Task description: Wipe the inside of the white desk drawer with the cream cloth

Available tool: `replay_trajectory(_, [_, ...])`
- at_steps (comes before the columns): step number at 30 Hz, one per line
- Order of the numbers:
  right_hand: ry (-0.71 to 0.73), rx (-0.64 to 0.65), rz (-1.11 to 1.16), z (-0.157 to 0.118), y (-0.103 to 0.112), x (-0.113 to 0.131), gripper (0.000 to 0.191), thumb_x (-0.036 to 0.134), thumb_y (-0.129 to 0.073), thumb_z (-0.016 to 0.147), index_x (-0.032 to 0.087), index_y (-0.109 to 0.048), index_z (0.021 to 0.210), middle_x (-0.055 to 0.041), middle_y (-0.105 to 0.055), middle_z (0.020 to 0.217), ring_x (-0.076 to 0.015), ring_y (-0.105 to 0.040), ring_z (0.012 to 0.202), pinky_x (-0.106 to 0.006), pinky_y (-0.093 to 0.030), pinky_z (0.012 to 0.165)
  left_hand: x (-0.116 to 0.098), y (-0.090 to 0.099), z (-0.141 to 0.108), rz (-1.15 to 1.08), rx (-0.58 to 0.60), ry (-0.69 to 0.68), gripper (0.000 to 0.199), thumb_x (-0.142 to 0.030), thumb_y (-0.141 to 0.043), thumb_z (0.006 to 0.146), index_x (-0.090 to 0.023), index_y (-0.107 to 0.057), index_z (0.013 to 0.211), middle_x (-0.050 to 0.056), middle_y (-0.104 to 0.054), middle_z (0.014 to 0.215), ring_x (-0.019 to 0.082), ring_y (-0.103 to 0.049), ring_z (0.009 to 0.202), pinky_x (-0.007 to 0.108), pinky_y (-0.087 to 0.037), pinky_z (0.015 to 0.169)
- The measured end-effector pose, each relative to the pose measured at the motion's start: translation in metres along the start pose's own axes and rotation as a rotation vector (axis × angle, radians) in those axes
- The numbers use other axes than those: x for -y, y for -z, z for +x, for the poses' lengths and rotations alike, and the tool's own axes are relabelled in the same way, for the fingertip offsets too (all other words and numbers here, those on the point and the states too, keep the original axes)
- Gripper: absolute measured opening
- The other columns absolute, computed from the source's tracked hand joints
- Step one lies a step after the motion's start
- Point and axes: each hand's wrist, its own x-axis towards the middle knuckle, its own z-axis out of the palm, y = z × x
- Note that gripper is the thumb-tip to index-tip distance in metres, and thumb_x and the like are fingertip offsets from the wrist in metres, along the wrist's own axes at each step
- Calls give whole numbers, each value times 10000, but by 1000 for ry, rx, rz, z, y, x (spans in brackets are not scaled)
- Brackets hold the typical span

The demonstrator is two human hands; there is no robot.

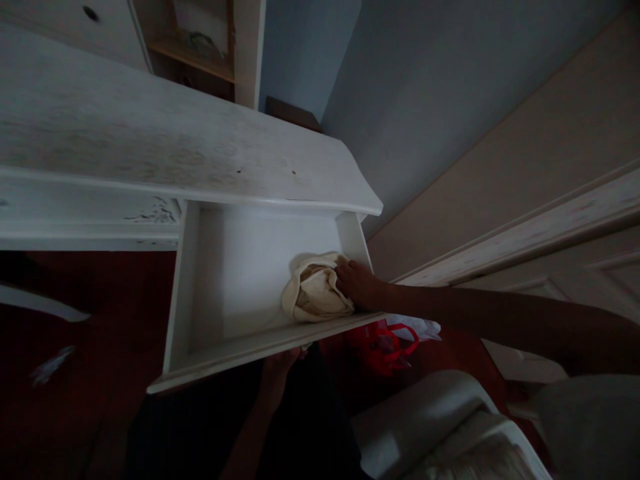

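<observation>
A white drawer (235,280) is pulled out from under a white desk top (210,143). In its front right corner lies a crumpled cream cloth hat (320,293), soft and folded in on itself. My right hand (361,285) reaches in over the drawer's right side, its fingers closed on the hat's right edge. Below the drawer's front edge is my left hand (280,367), with curled fingers against the outside of the front panel. The panel's edge partly hides those fingers, and a small pale bit shows beside them.
A red bag (383,343) and white plastic (420,327) lie on the dark red floor to the right. A pale padded seat (425,413) stands close at the lower right. Shelves (195,53) rise behind the desk top, and a wall (450,80) bounds the right.
</observation>
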Motion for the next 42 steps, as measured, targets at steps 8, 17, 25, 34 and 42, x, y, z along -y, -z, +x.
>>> replay_trajectory(8, [-36,20,-4,-1,3,2,271,158,-482,917,117,-619,1147,-181,-640,1124,-308,-571,1034,-441,-433,811,3,-1,1,-40,-26,-1,455,-587,-729,676,-146,-740,791,84,-743,742,223,-663,688,351,-539,681])
replay_trajectory(17, [-43,-1,-11,12,7,-12,277,119,-470,920,118,-585,1172,-169,-635,1132,-304,-591,1016,-427,-440,779,7,0,0,-17,-29,6,487,-613,-719,682,-133,-749,759,103,-748,751,239,-673,714,364,-538,718])
replay_trajectory(25, [98,56,79,17,13,-26,316,163,-505,918,80,-527,1221,-187,-641,1130,-289,-590,1056,-410,-464,839,10,2,1,-1,-47,42,541,-668,-735,619,-135,-749,710,111,-749,728,247,-675,686,375,-549,696])
replay_trajectory(34, [124,76,91,17,15,-21,320,160,-570,862,60,-563,1165,-182,-678,1042,-289,-635,976,-411,-463,834,15,6,1,11,-44,10,494,-645,-733,640,-154,-743,681,89,-742,710,250,-678,712,388,-544,746])
replay_trajectory(42, [87,40,43,14,14,-11,262,115,-431,933,71,-627,1100,-166,-704,999,-273,-631,950,-436,-423,901,11,4,1,-31,-24,-20,462,-607,-736,673,-147,-732,720,84,-725,698,236,-661,692,377,-535,725])
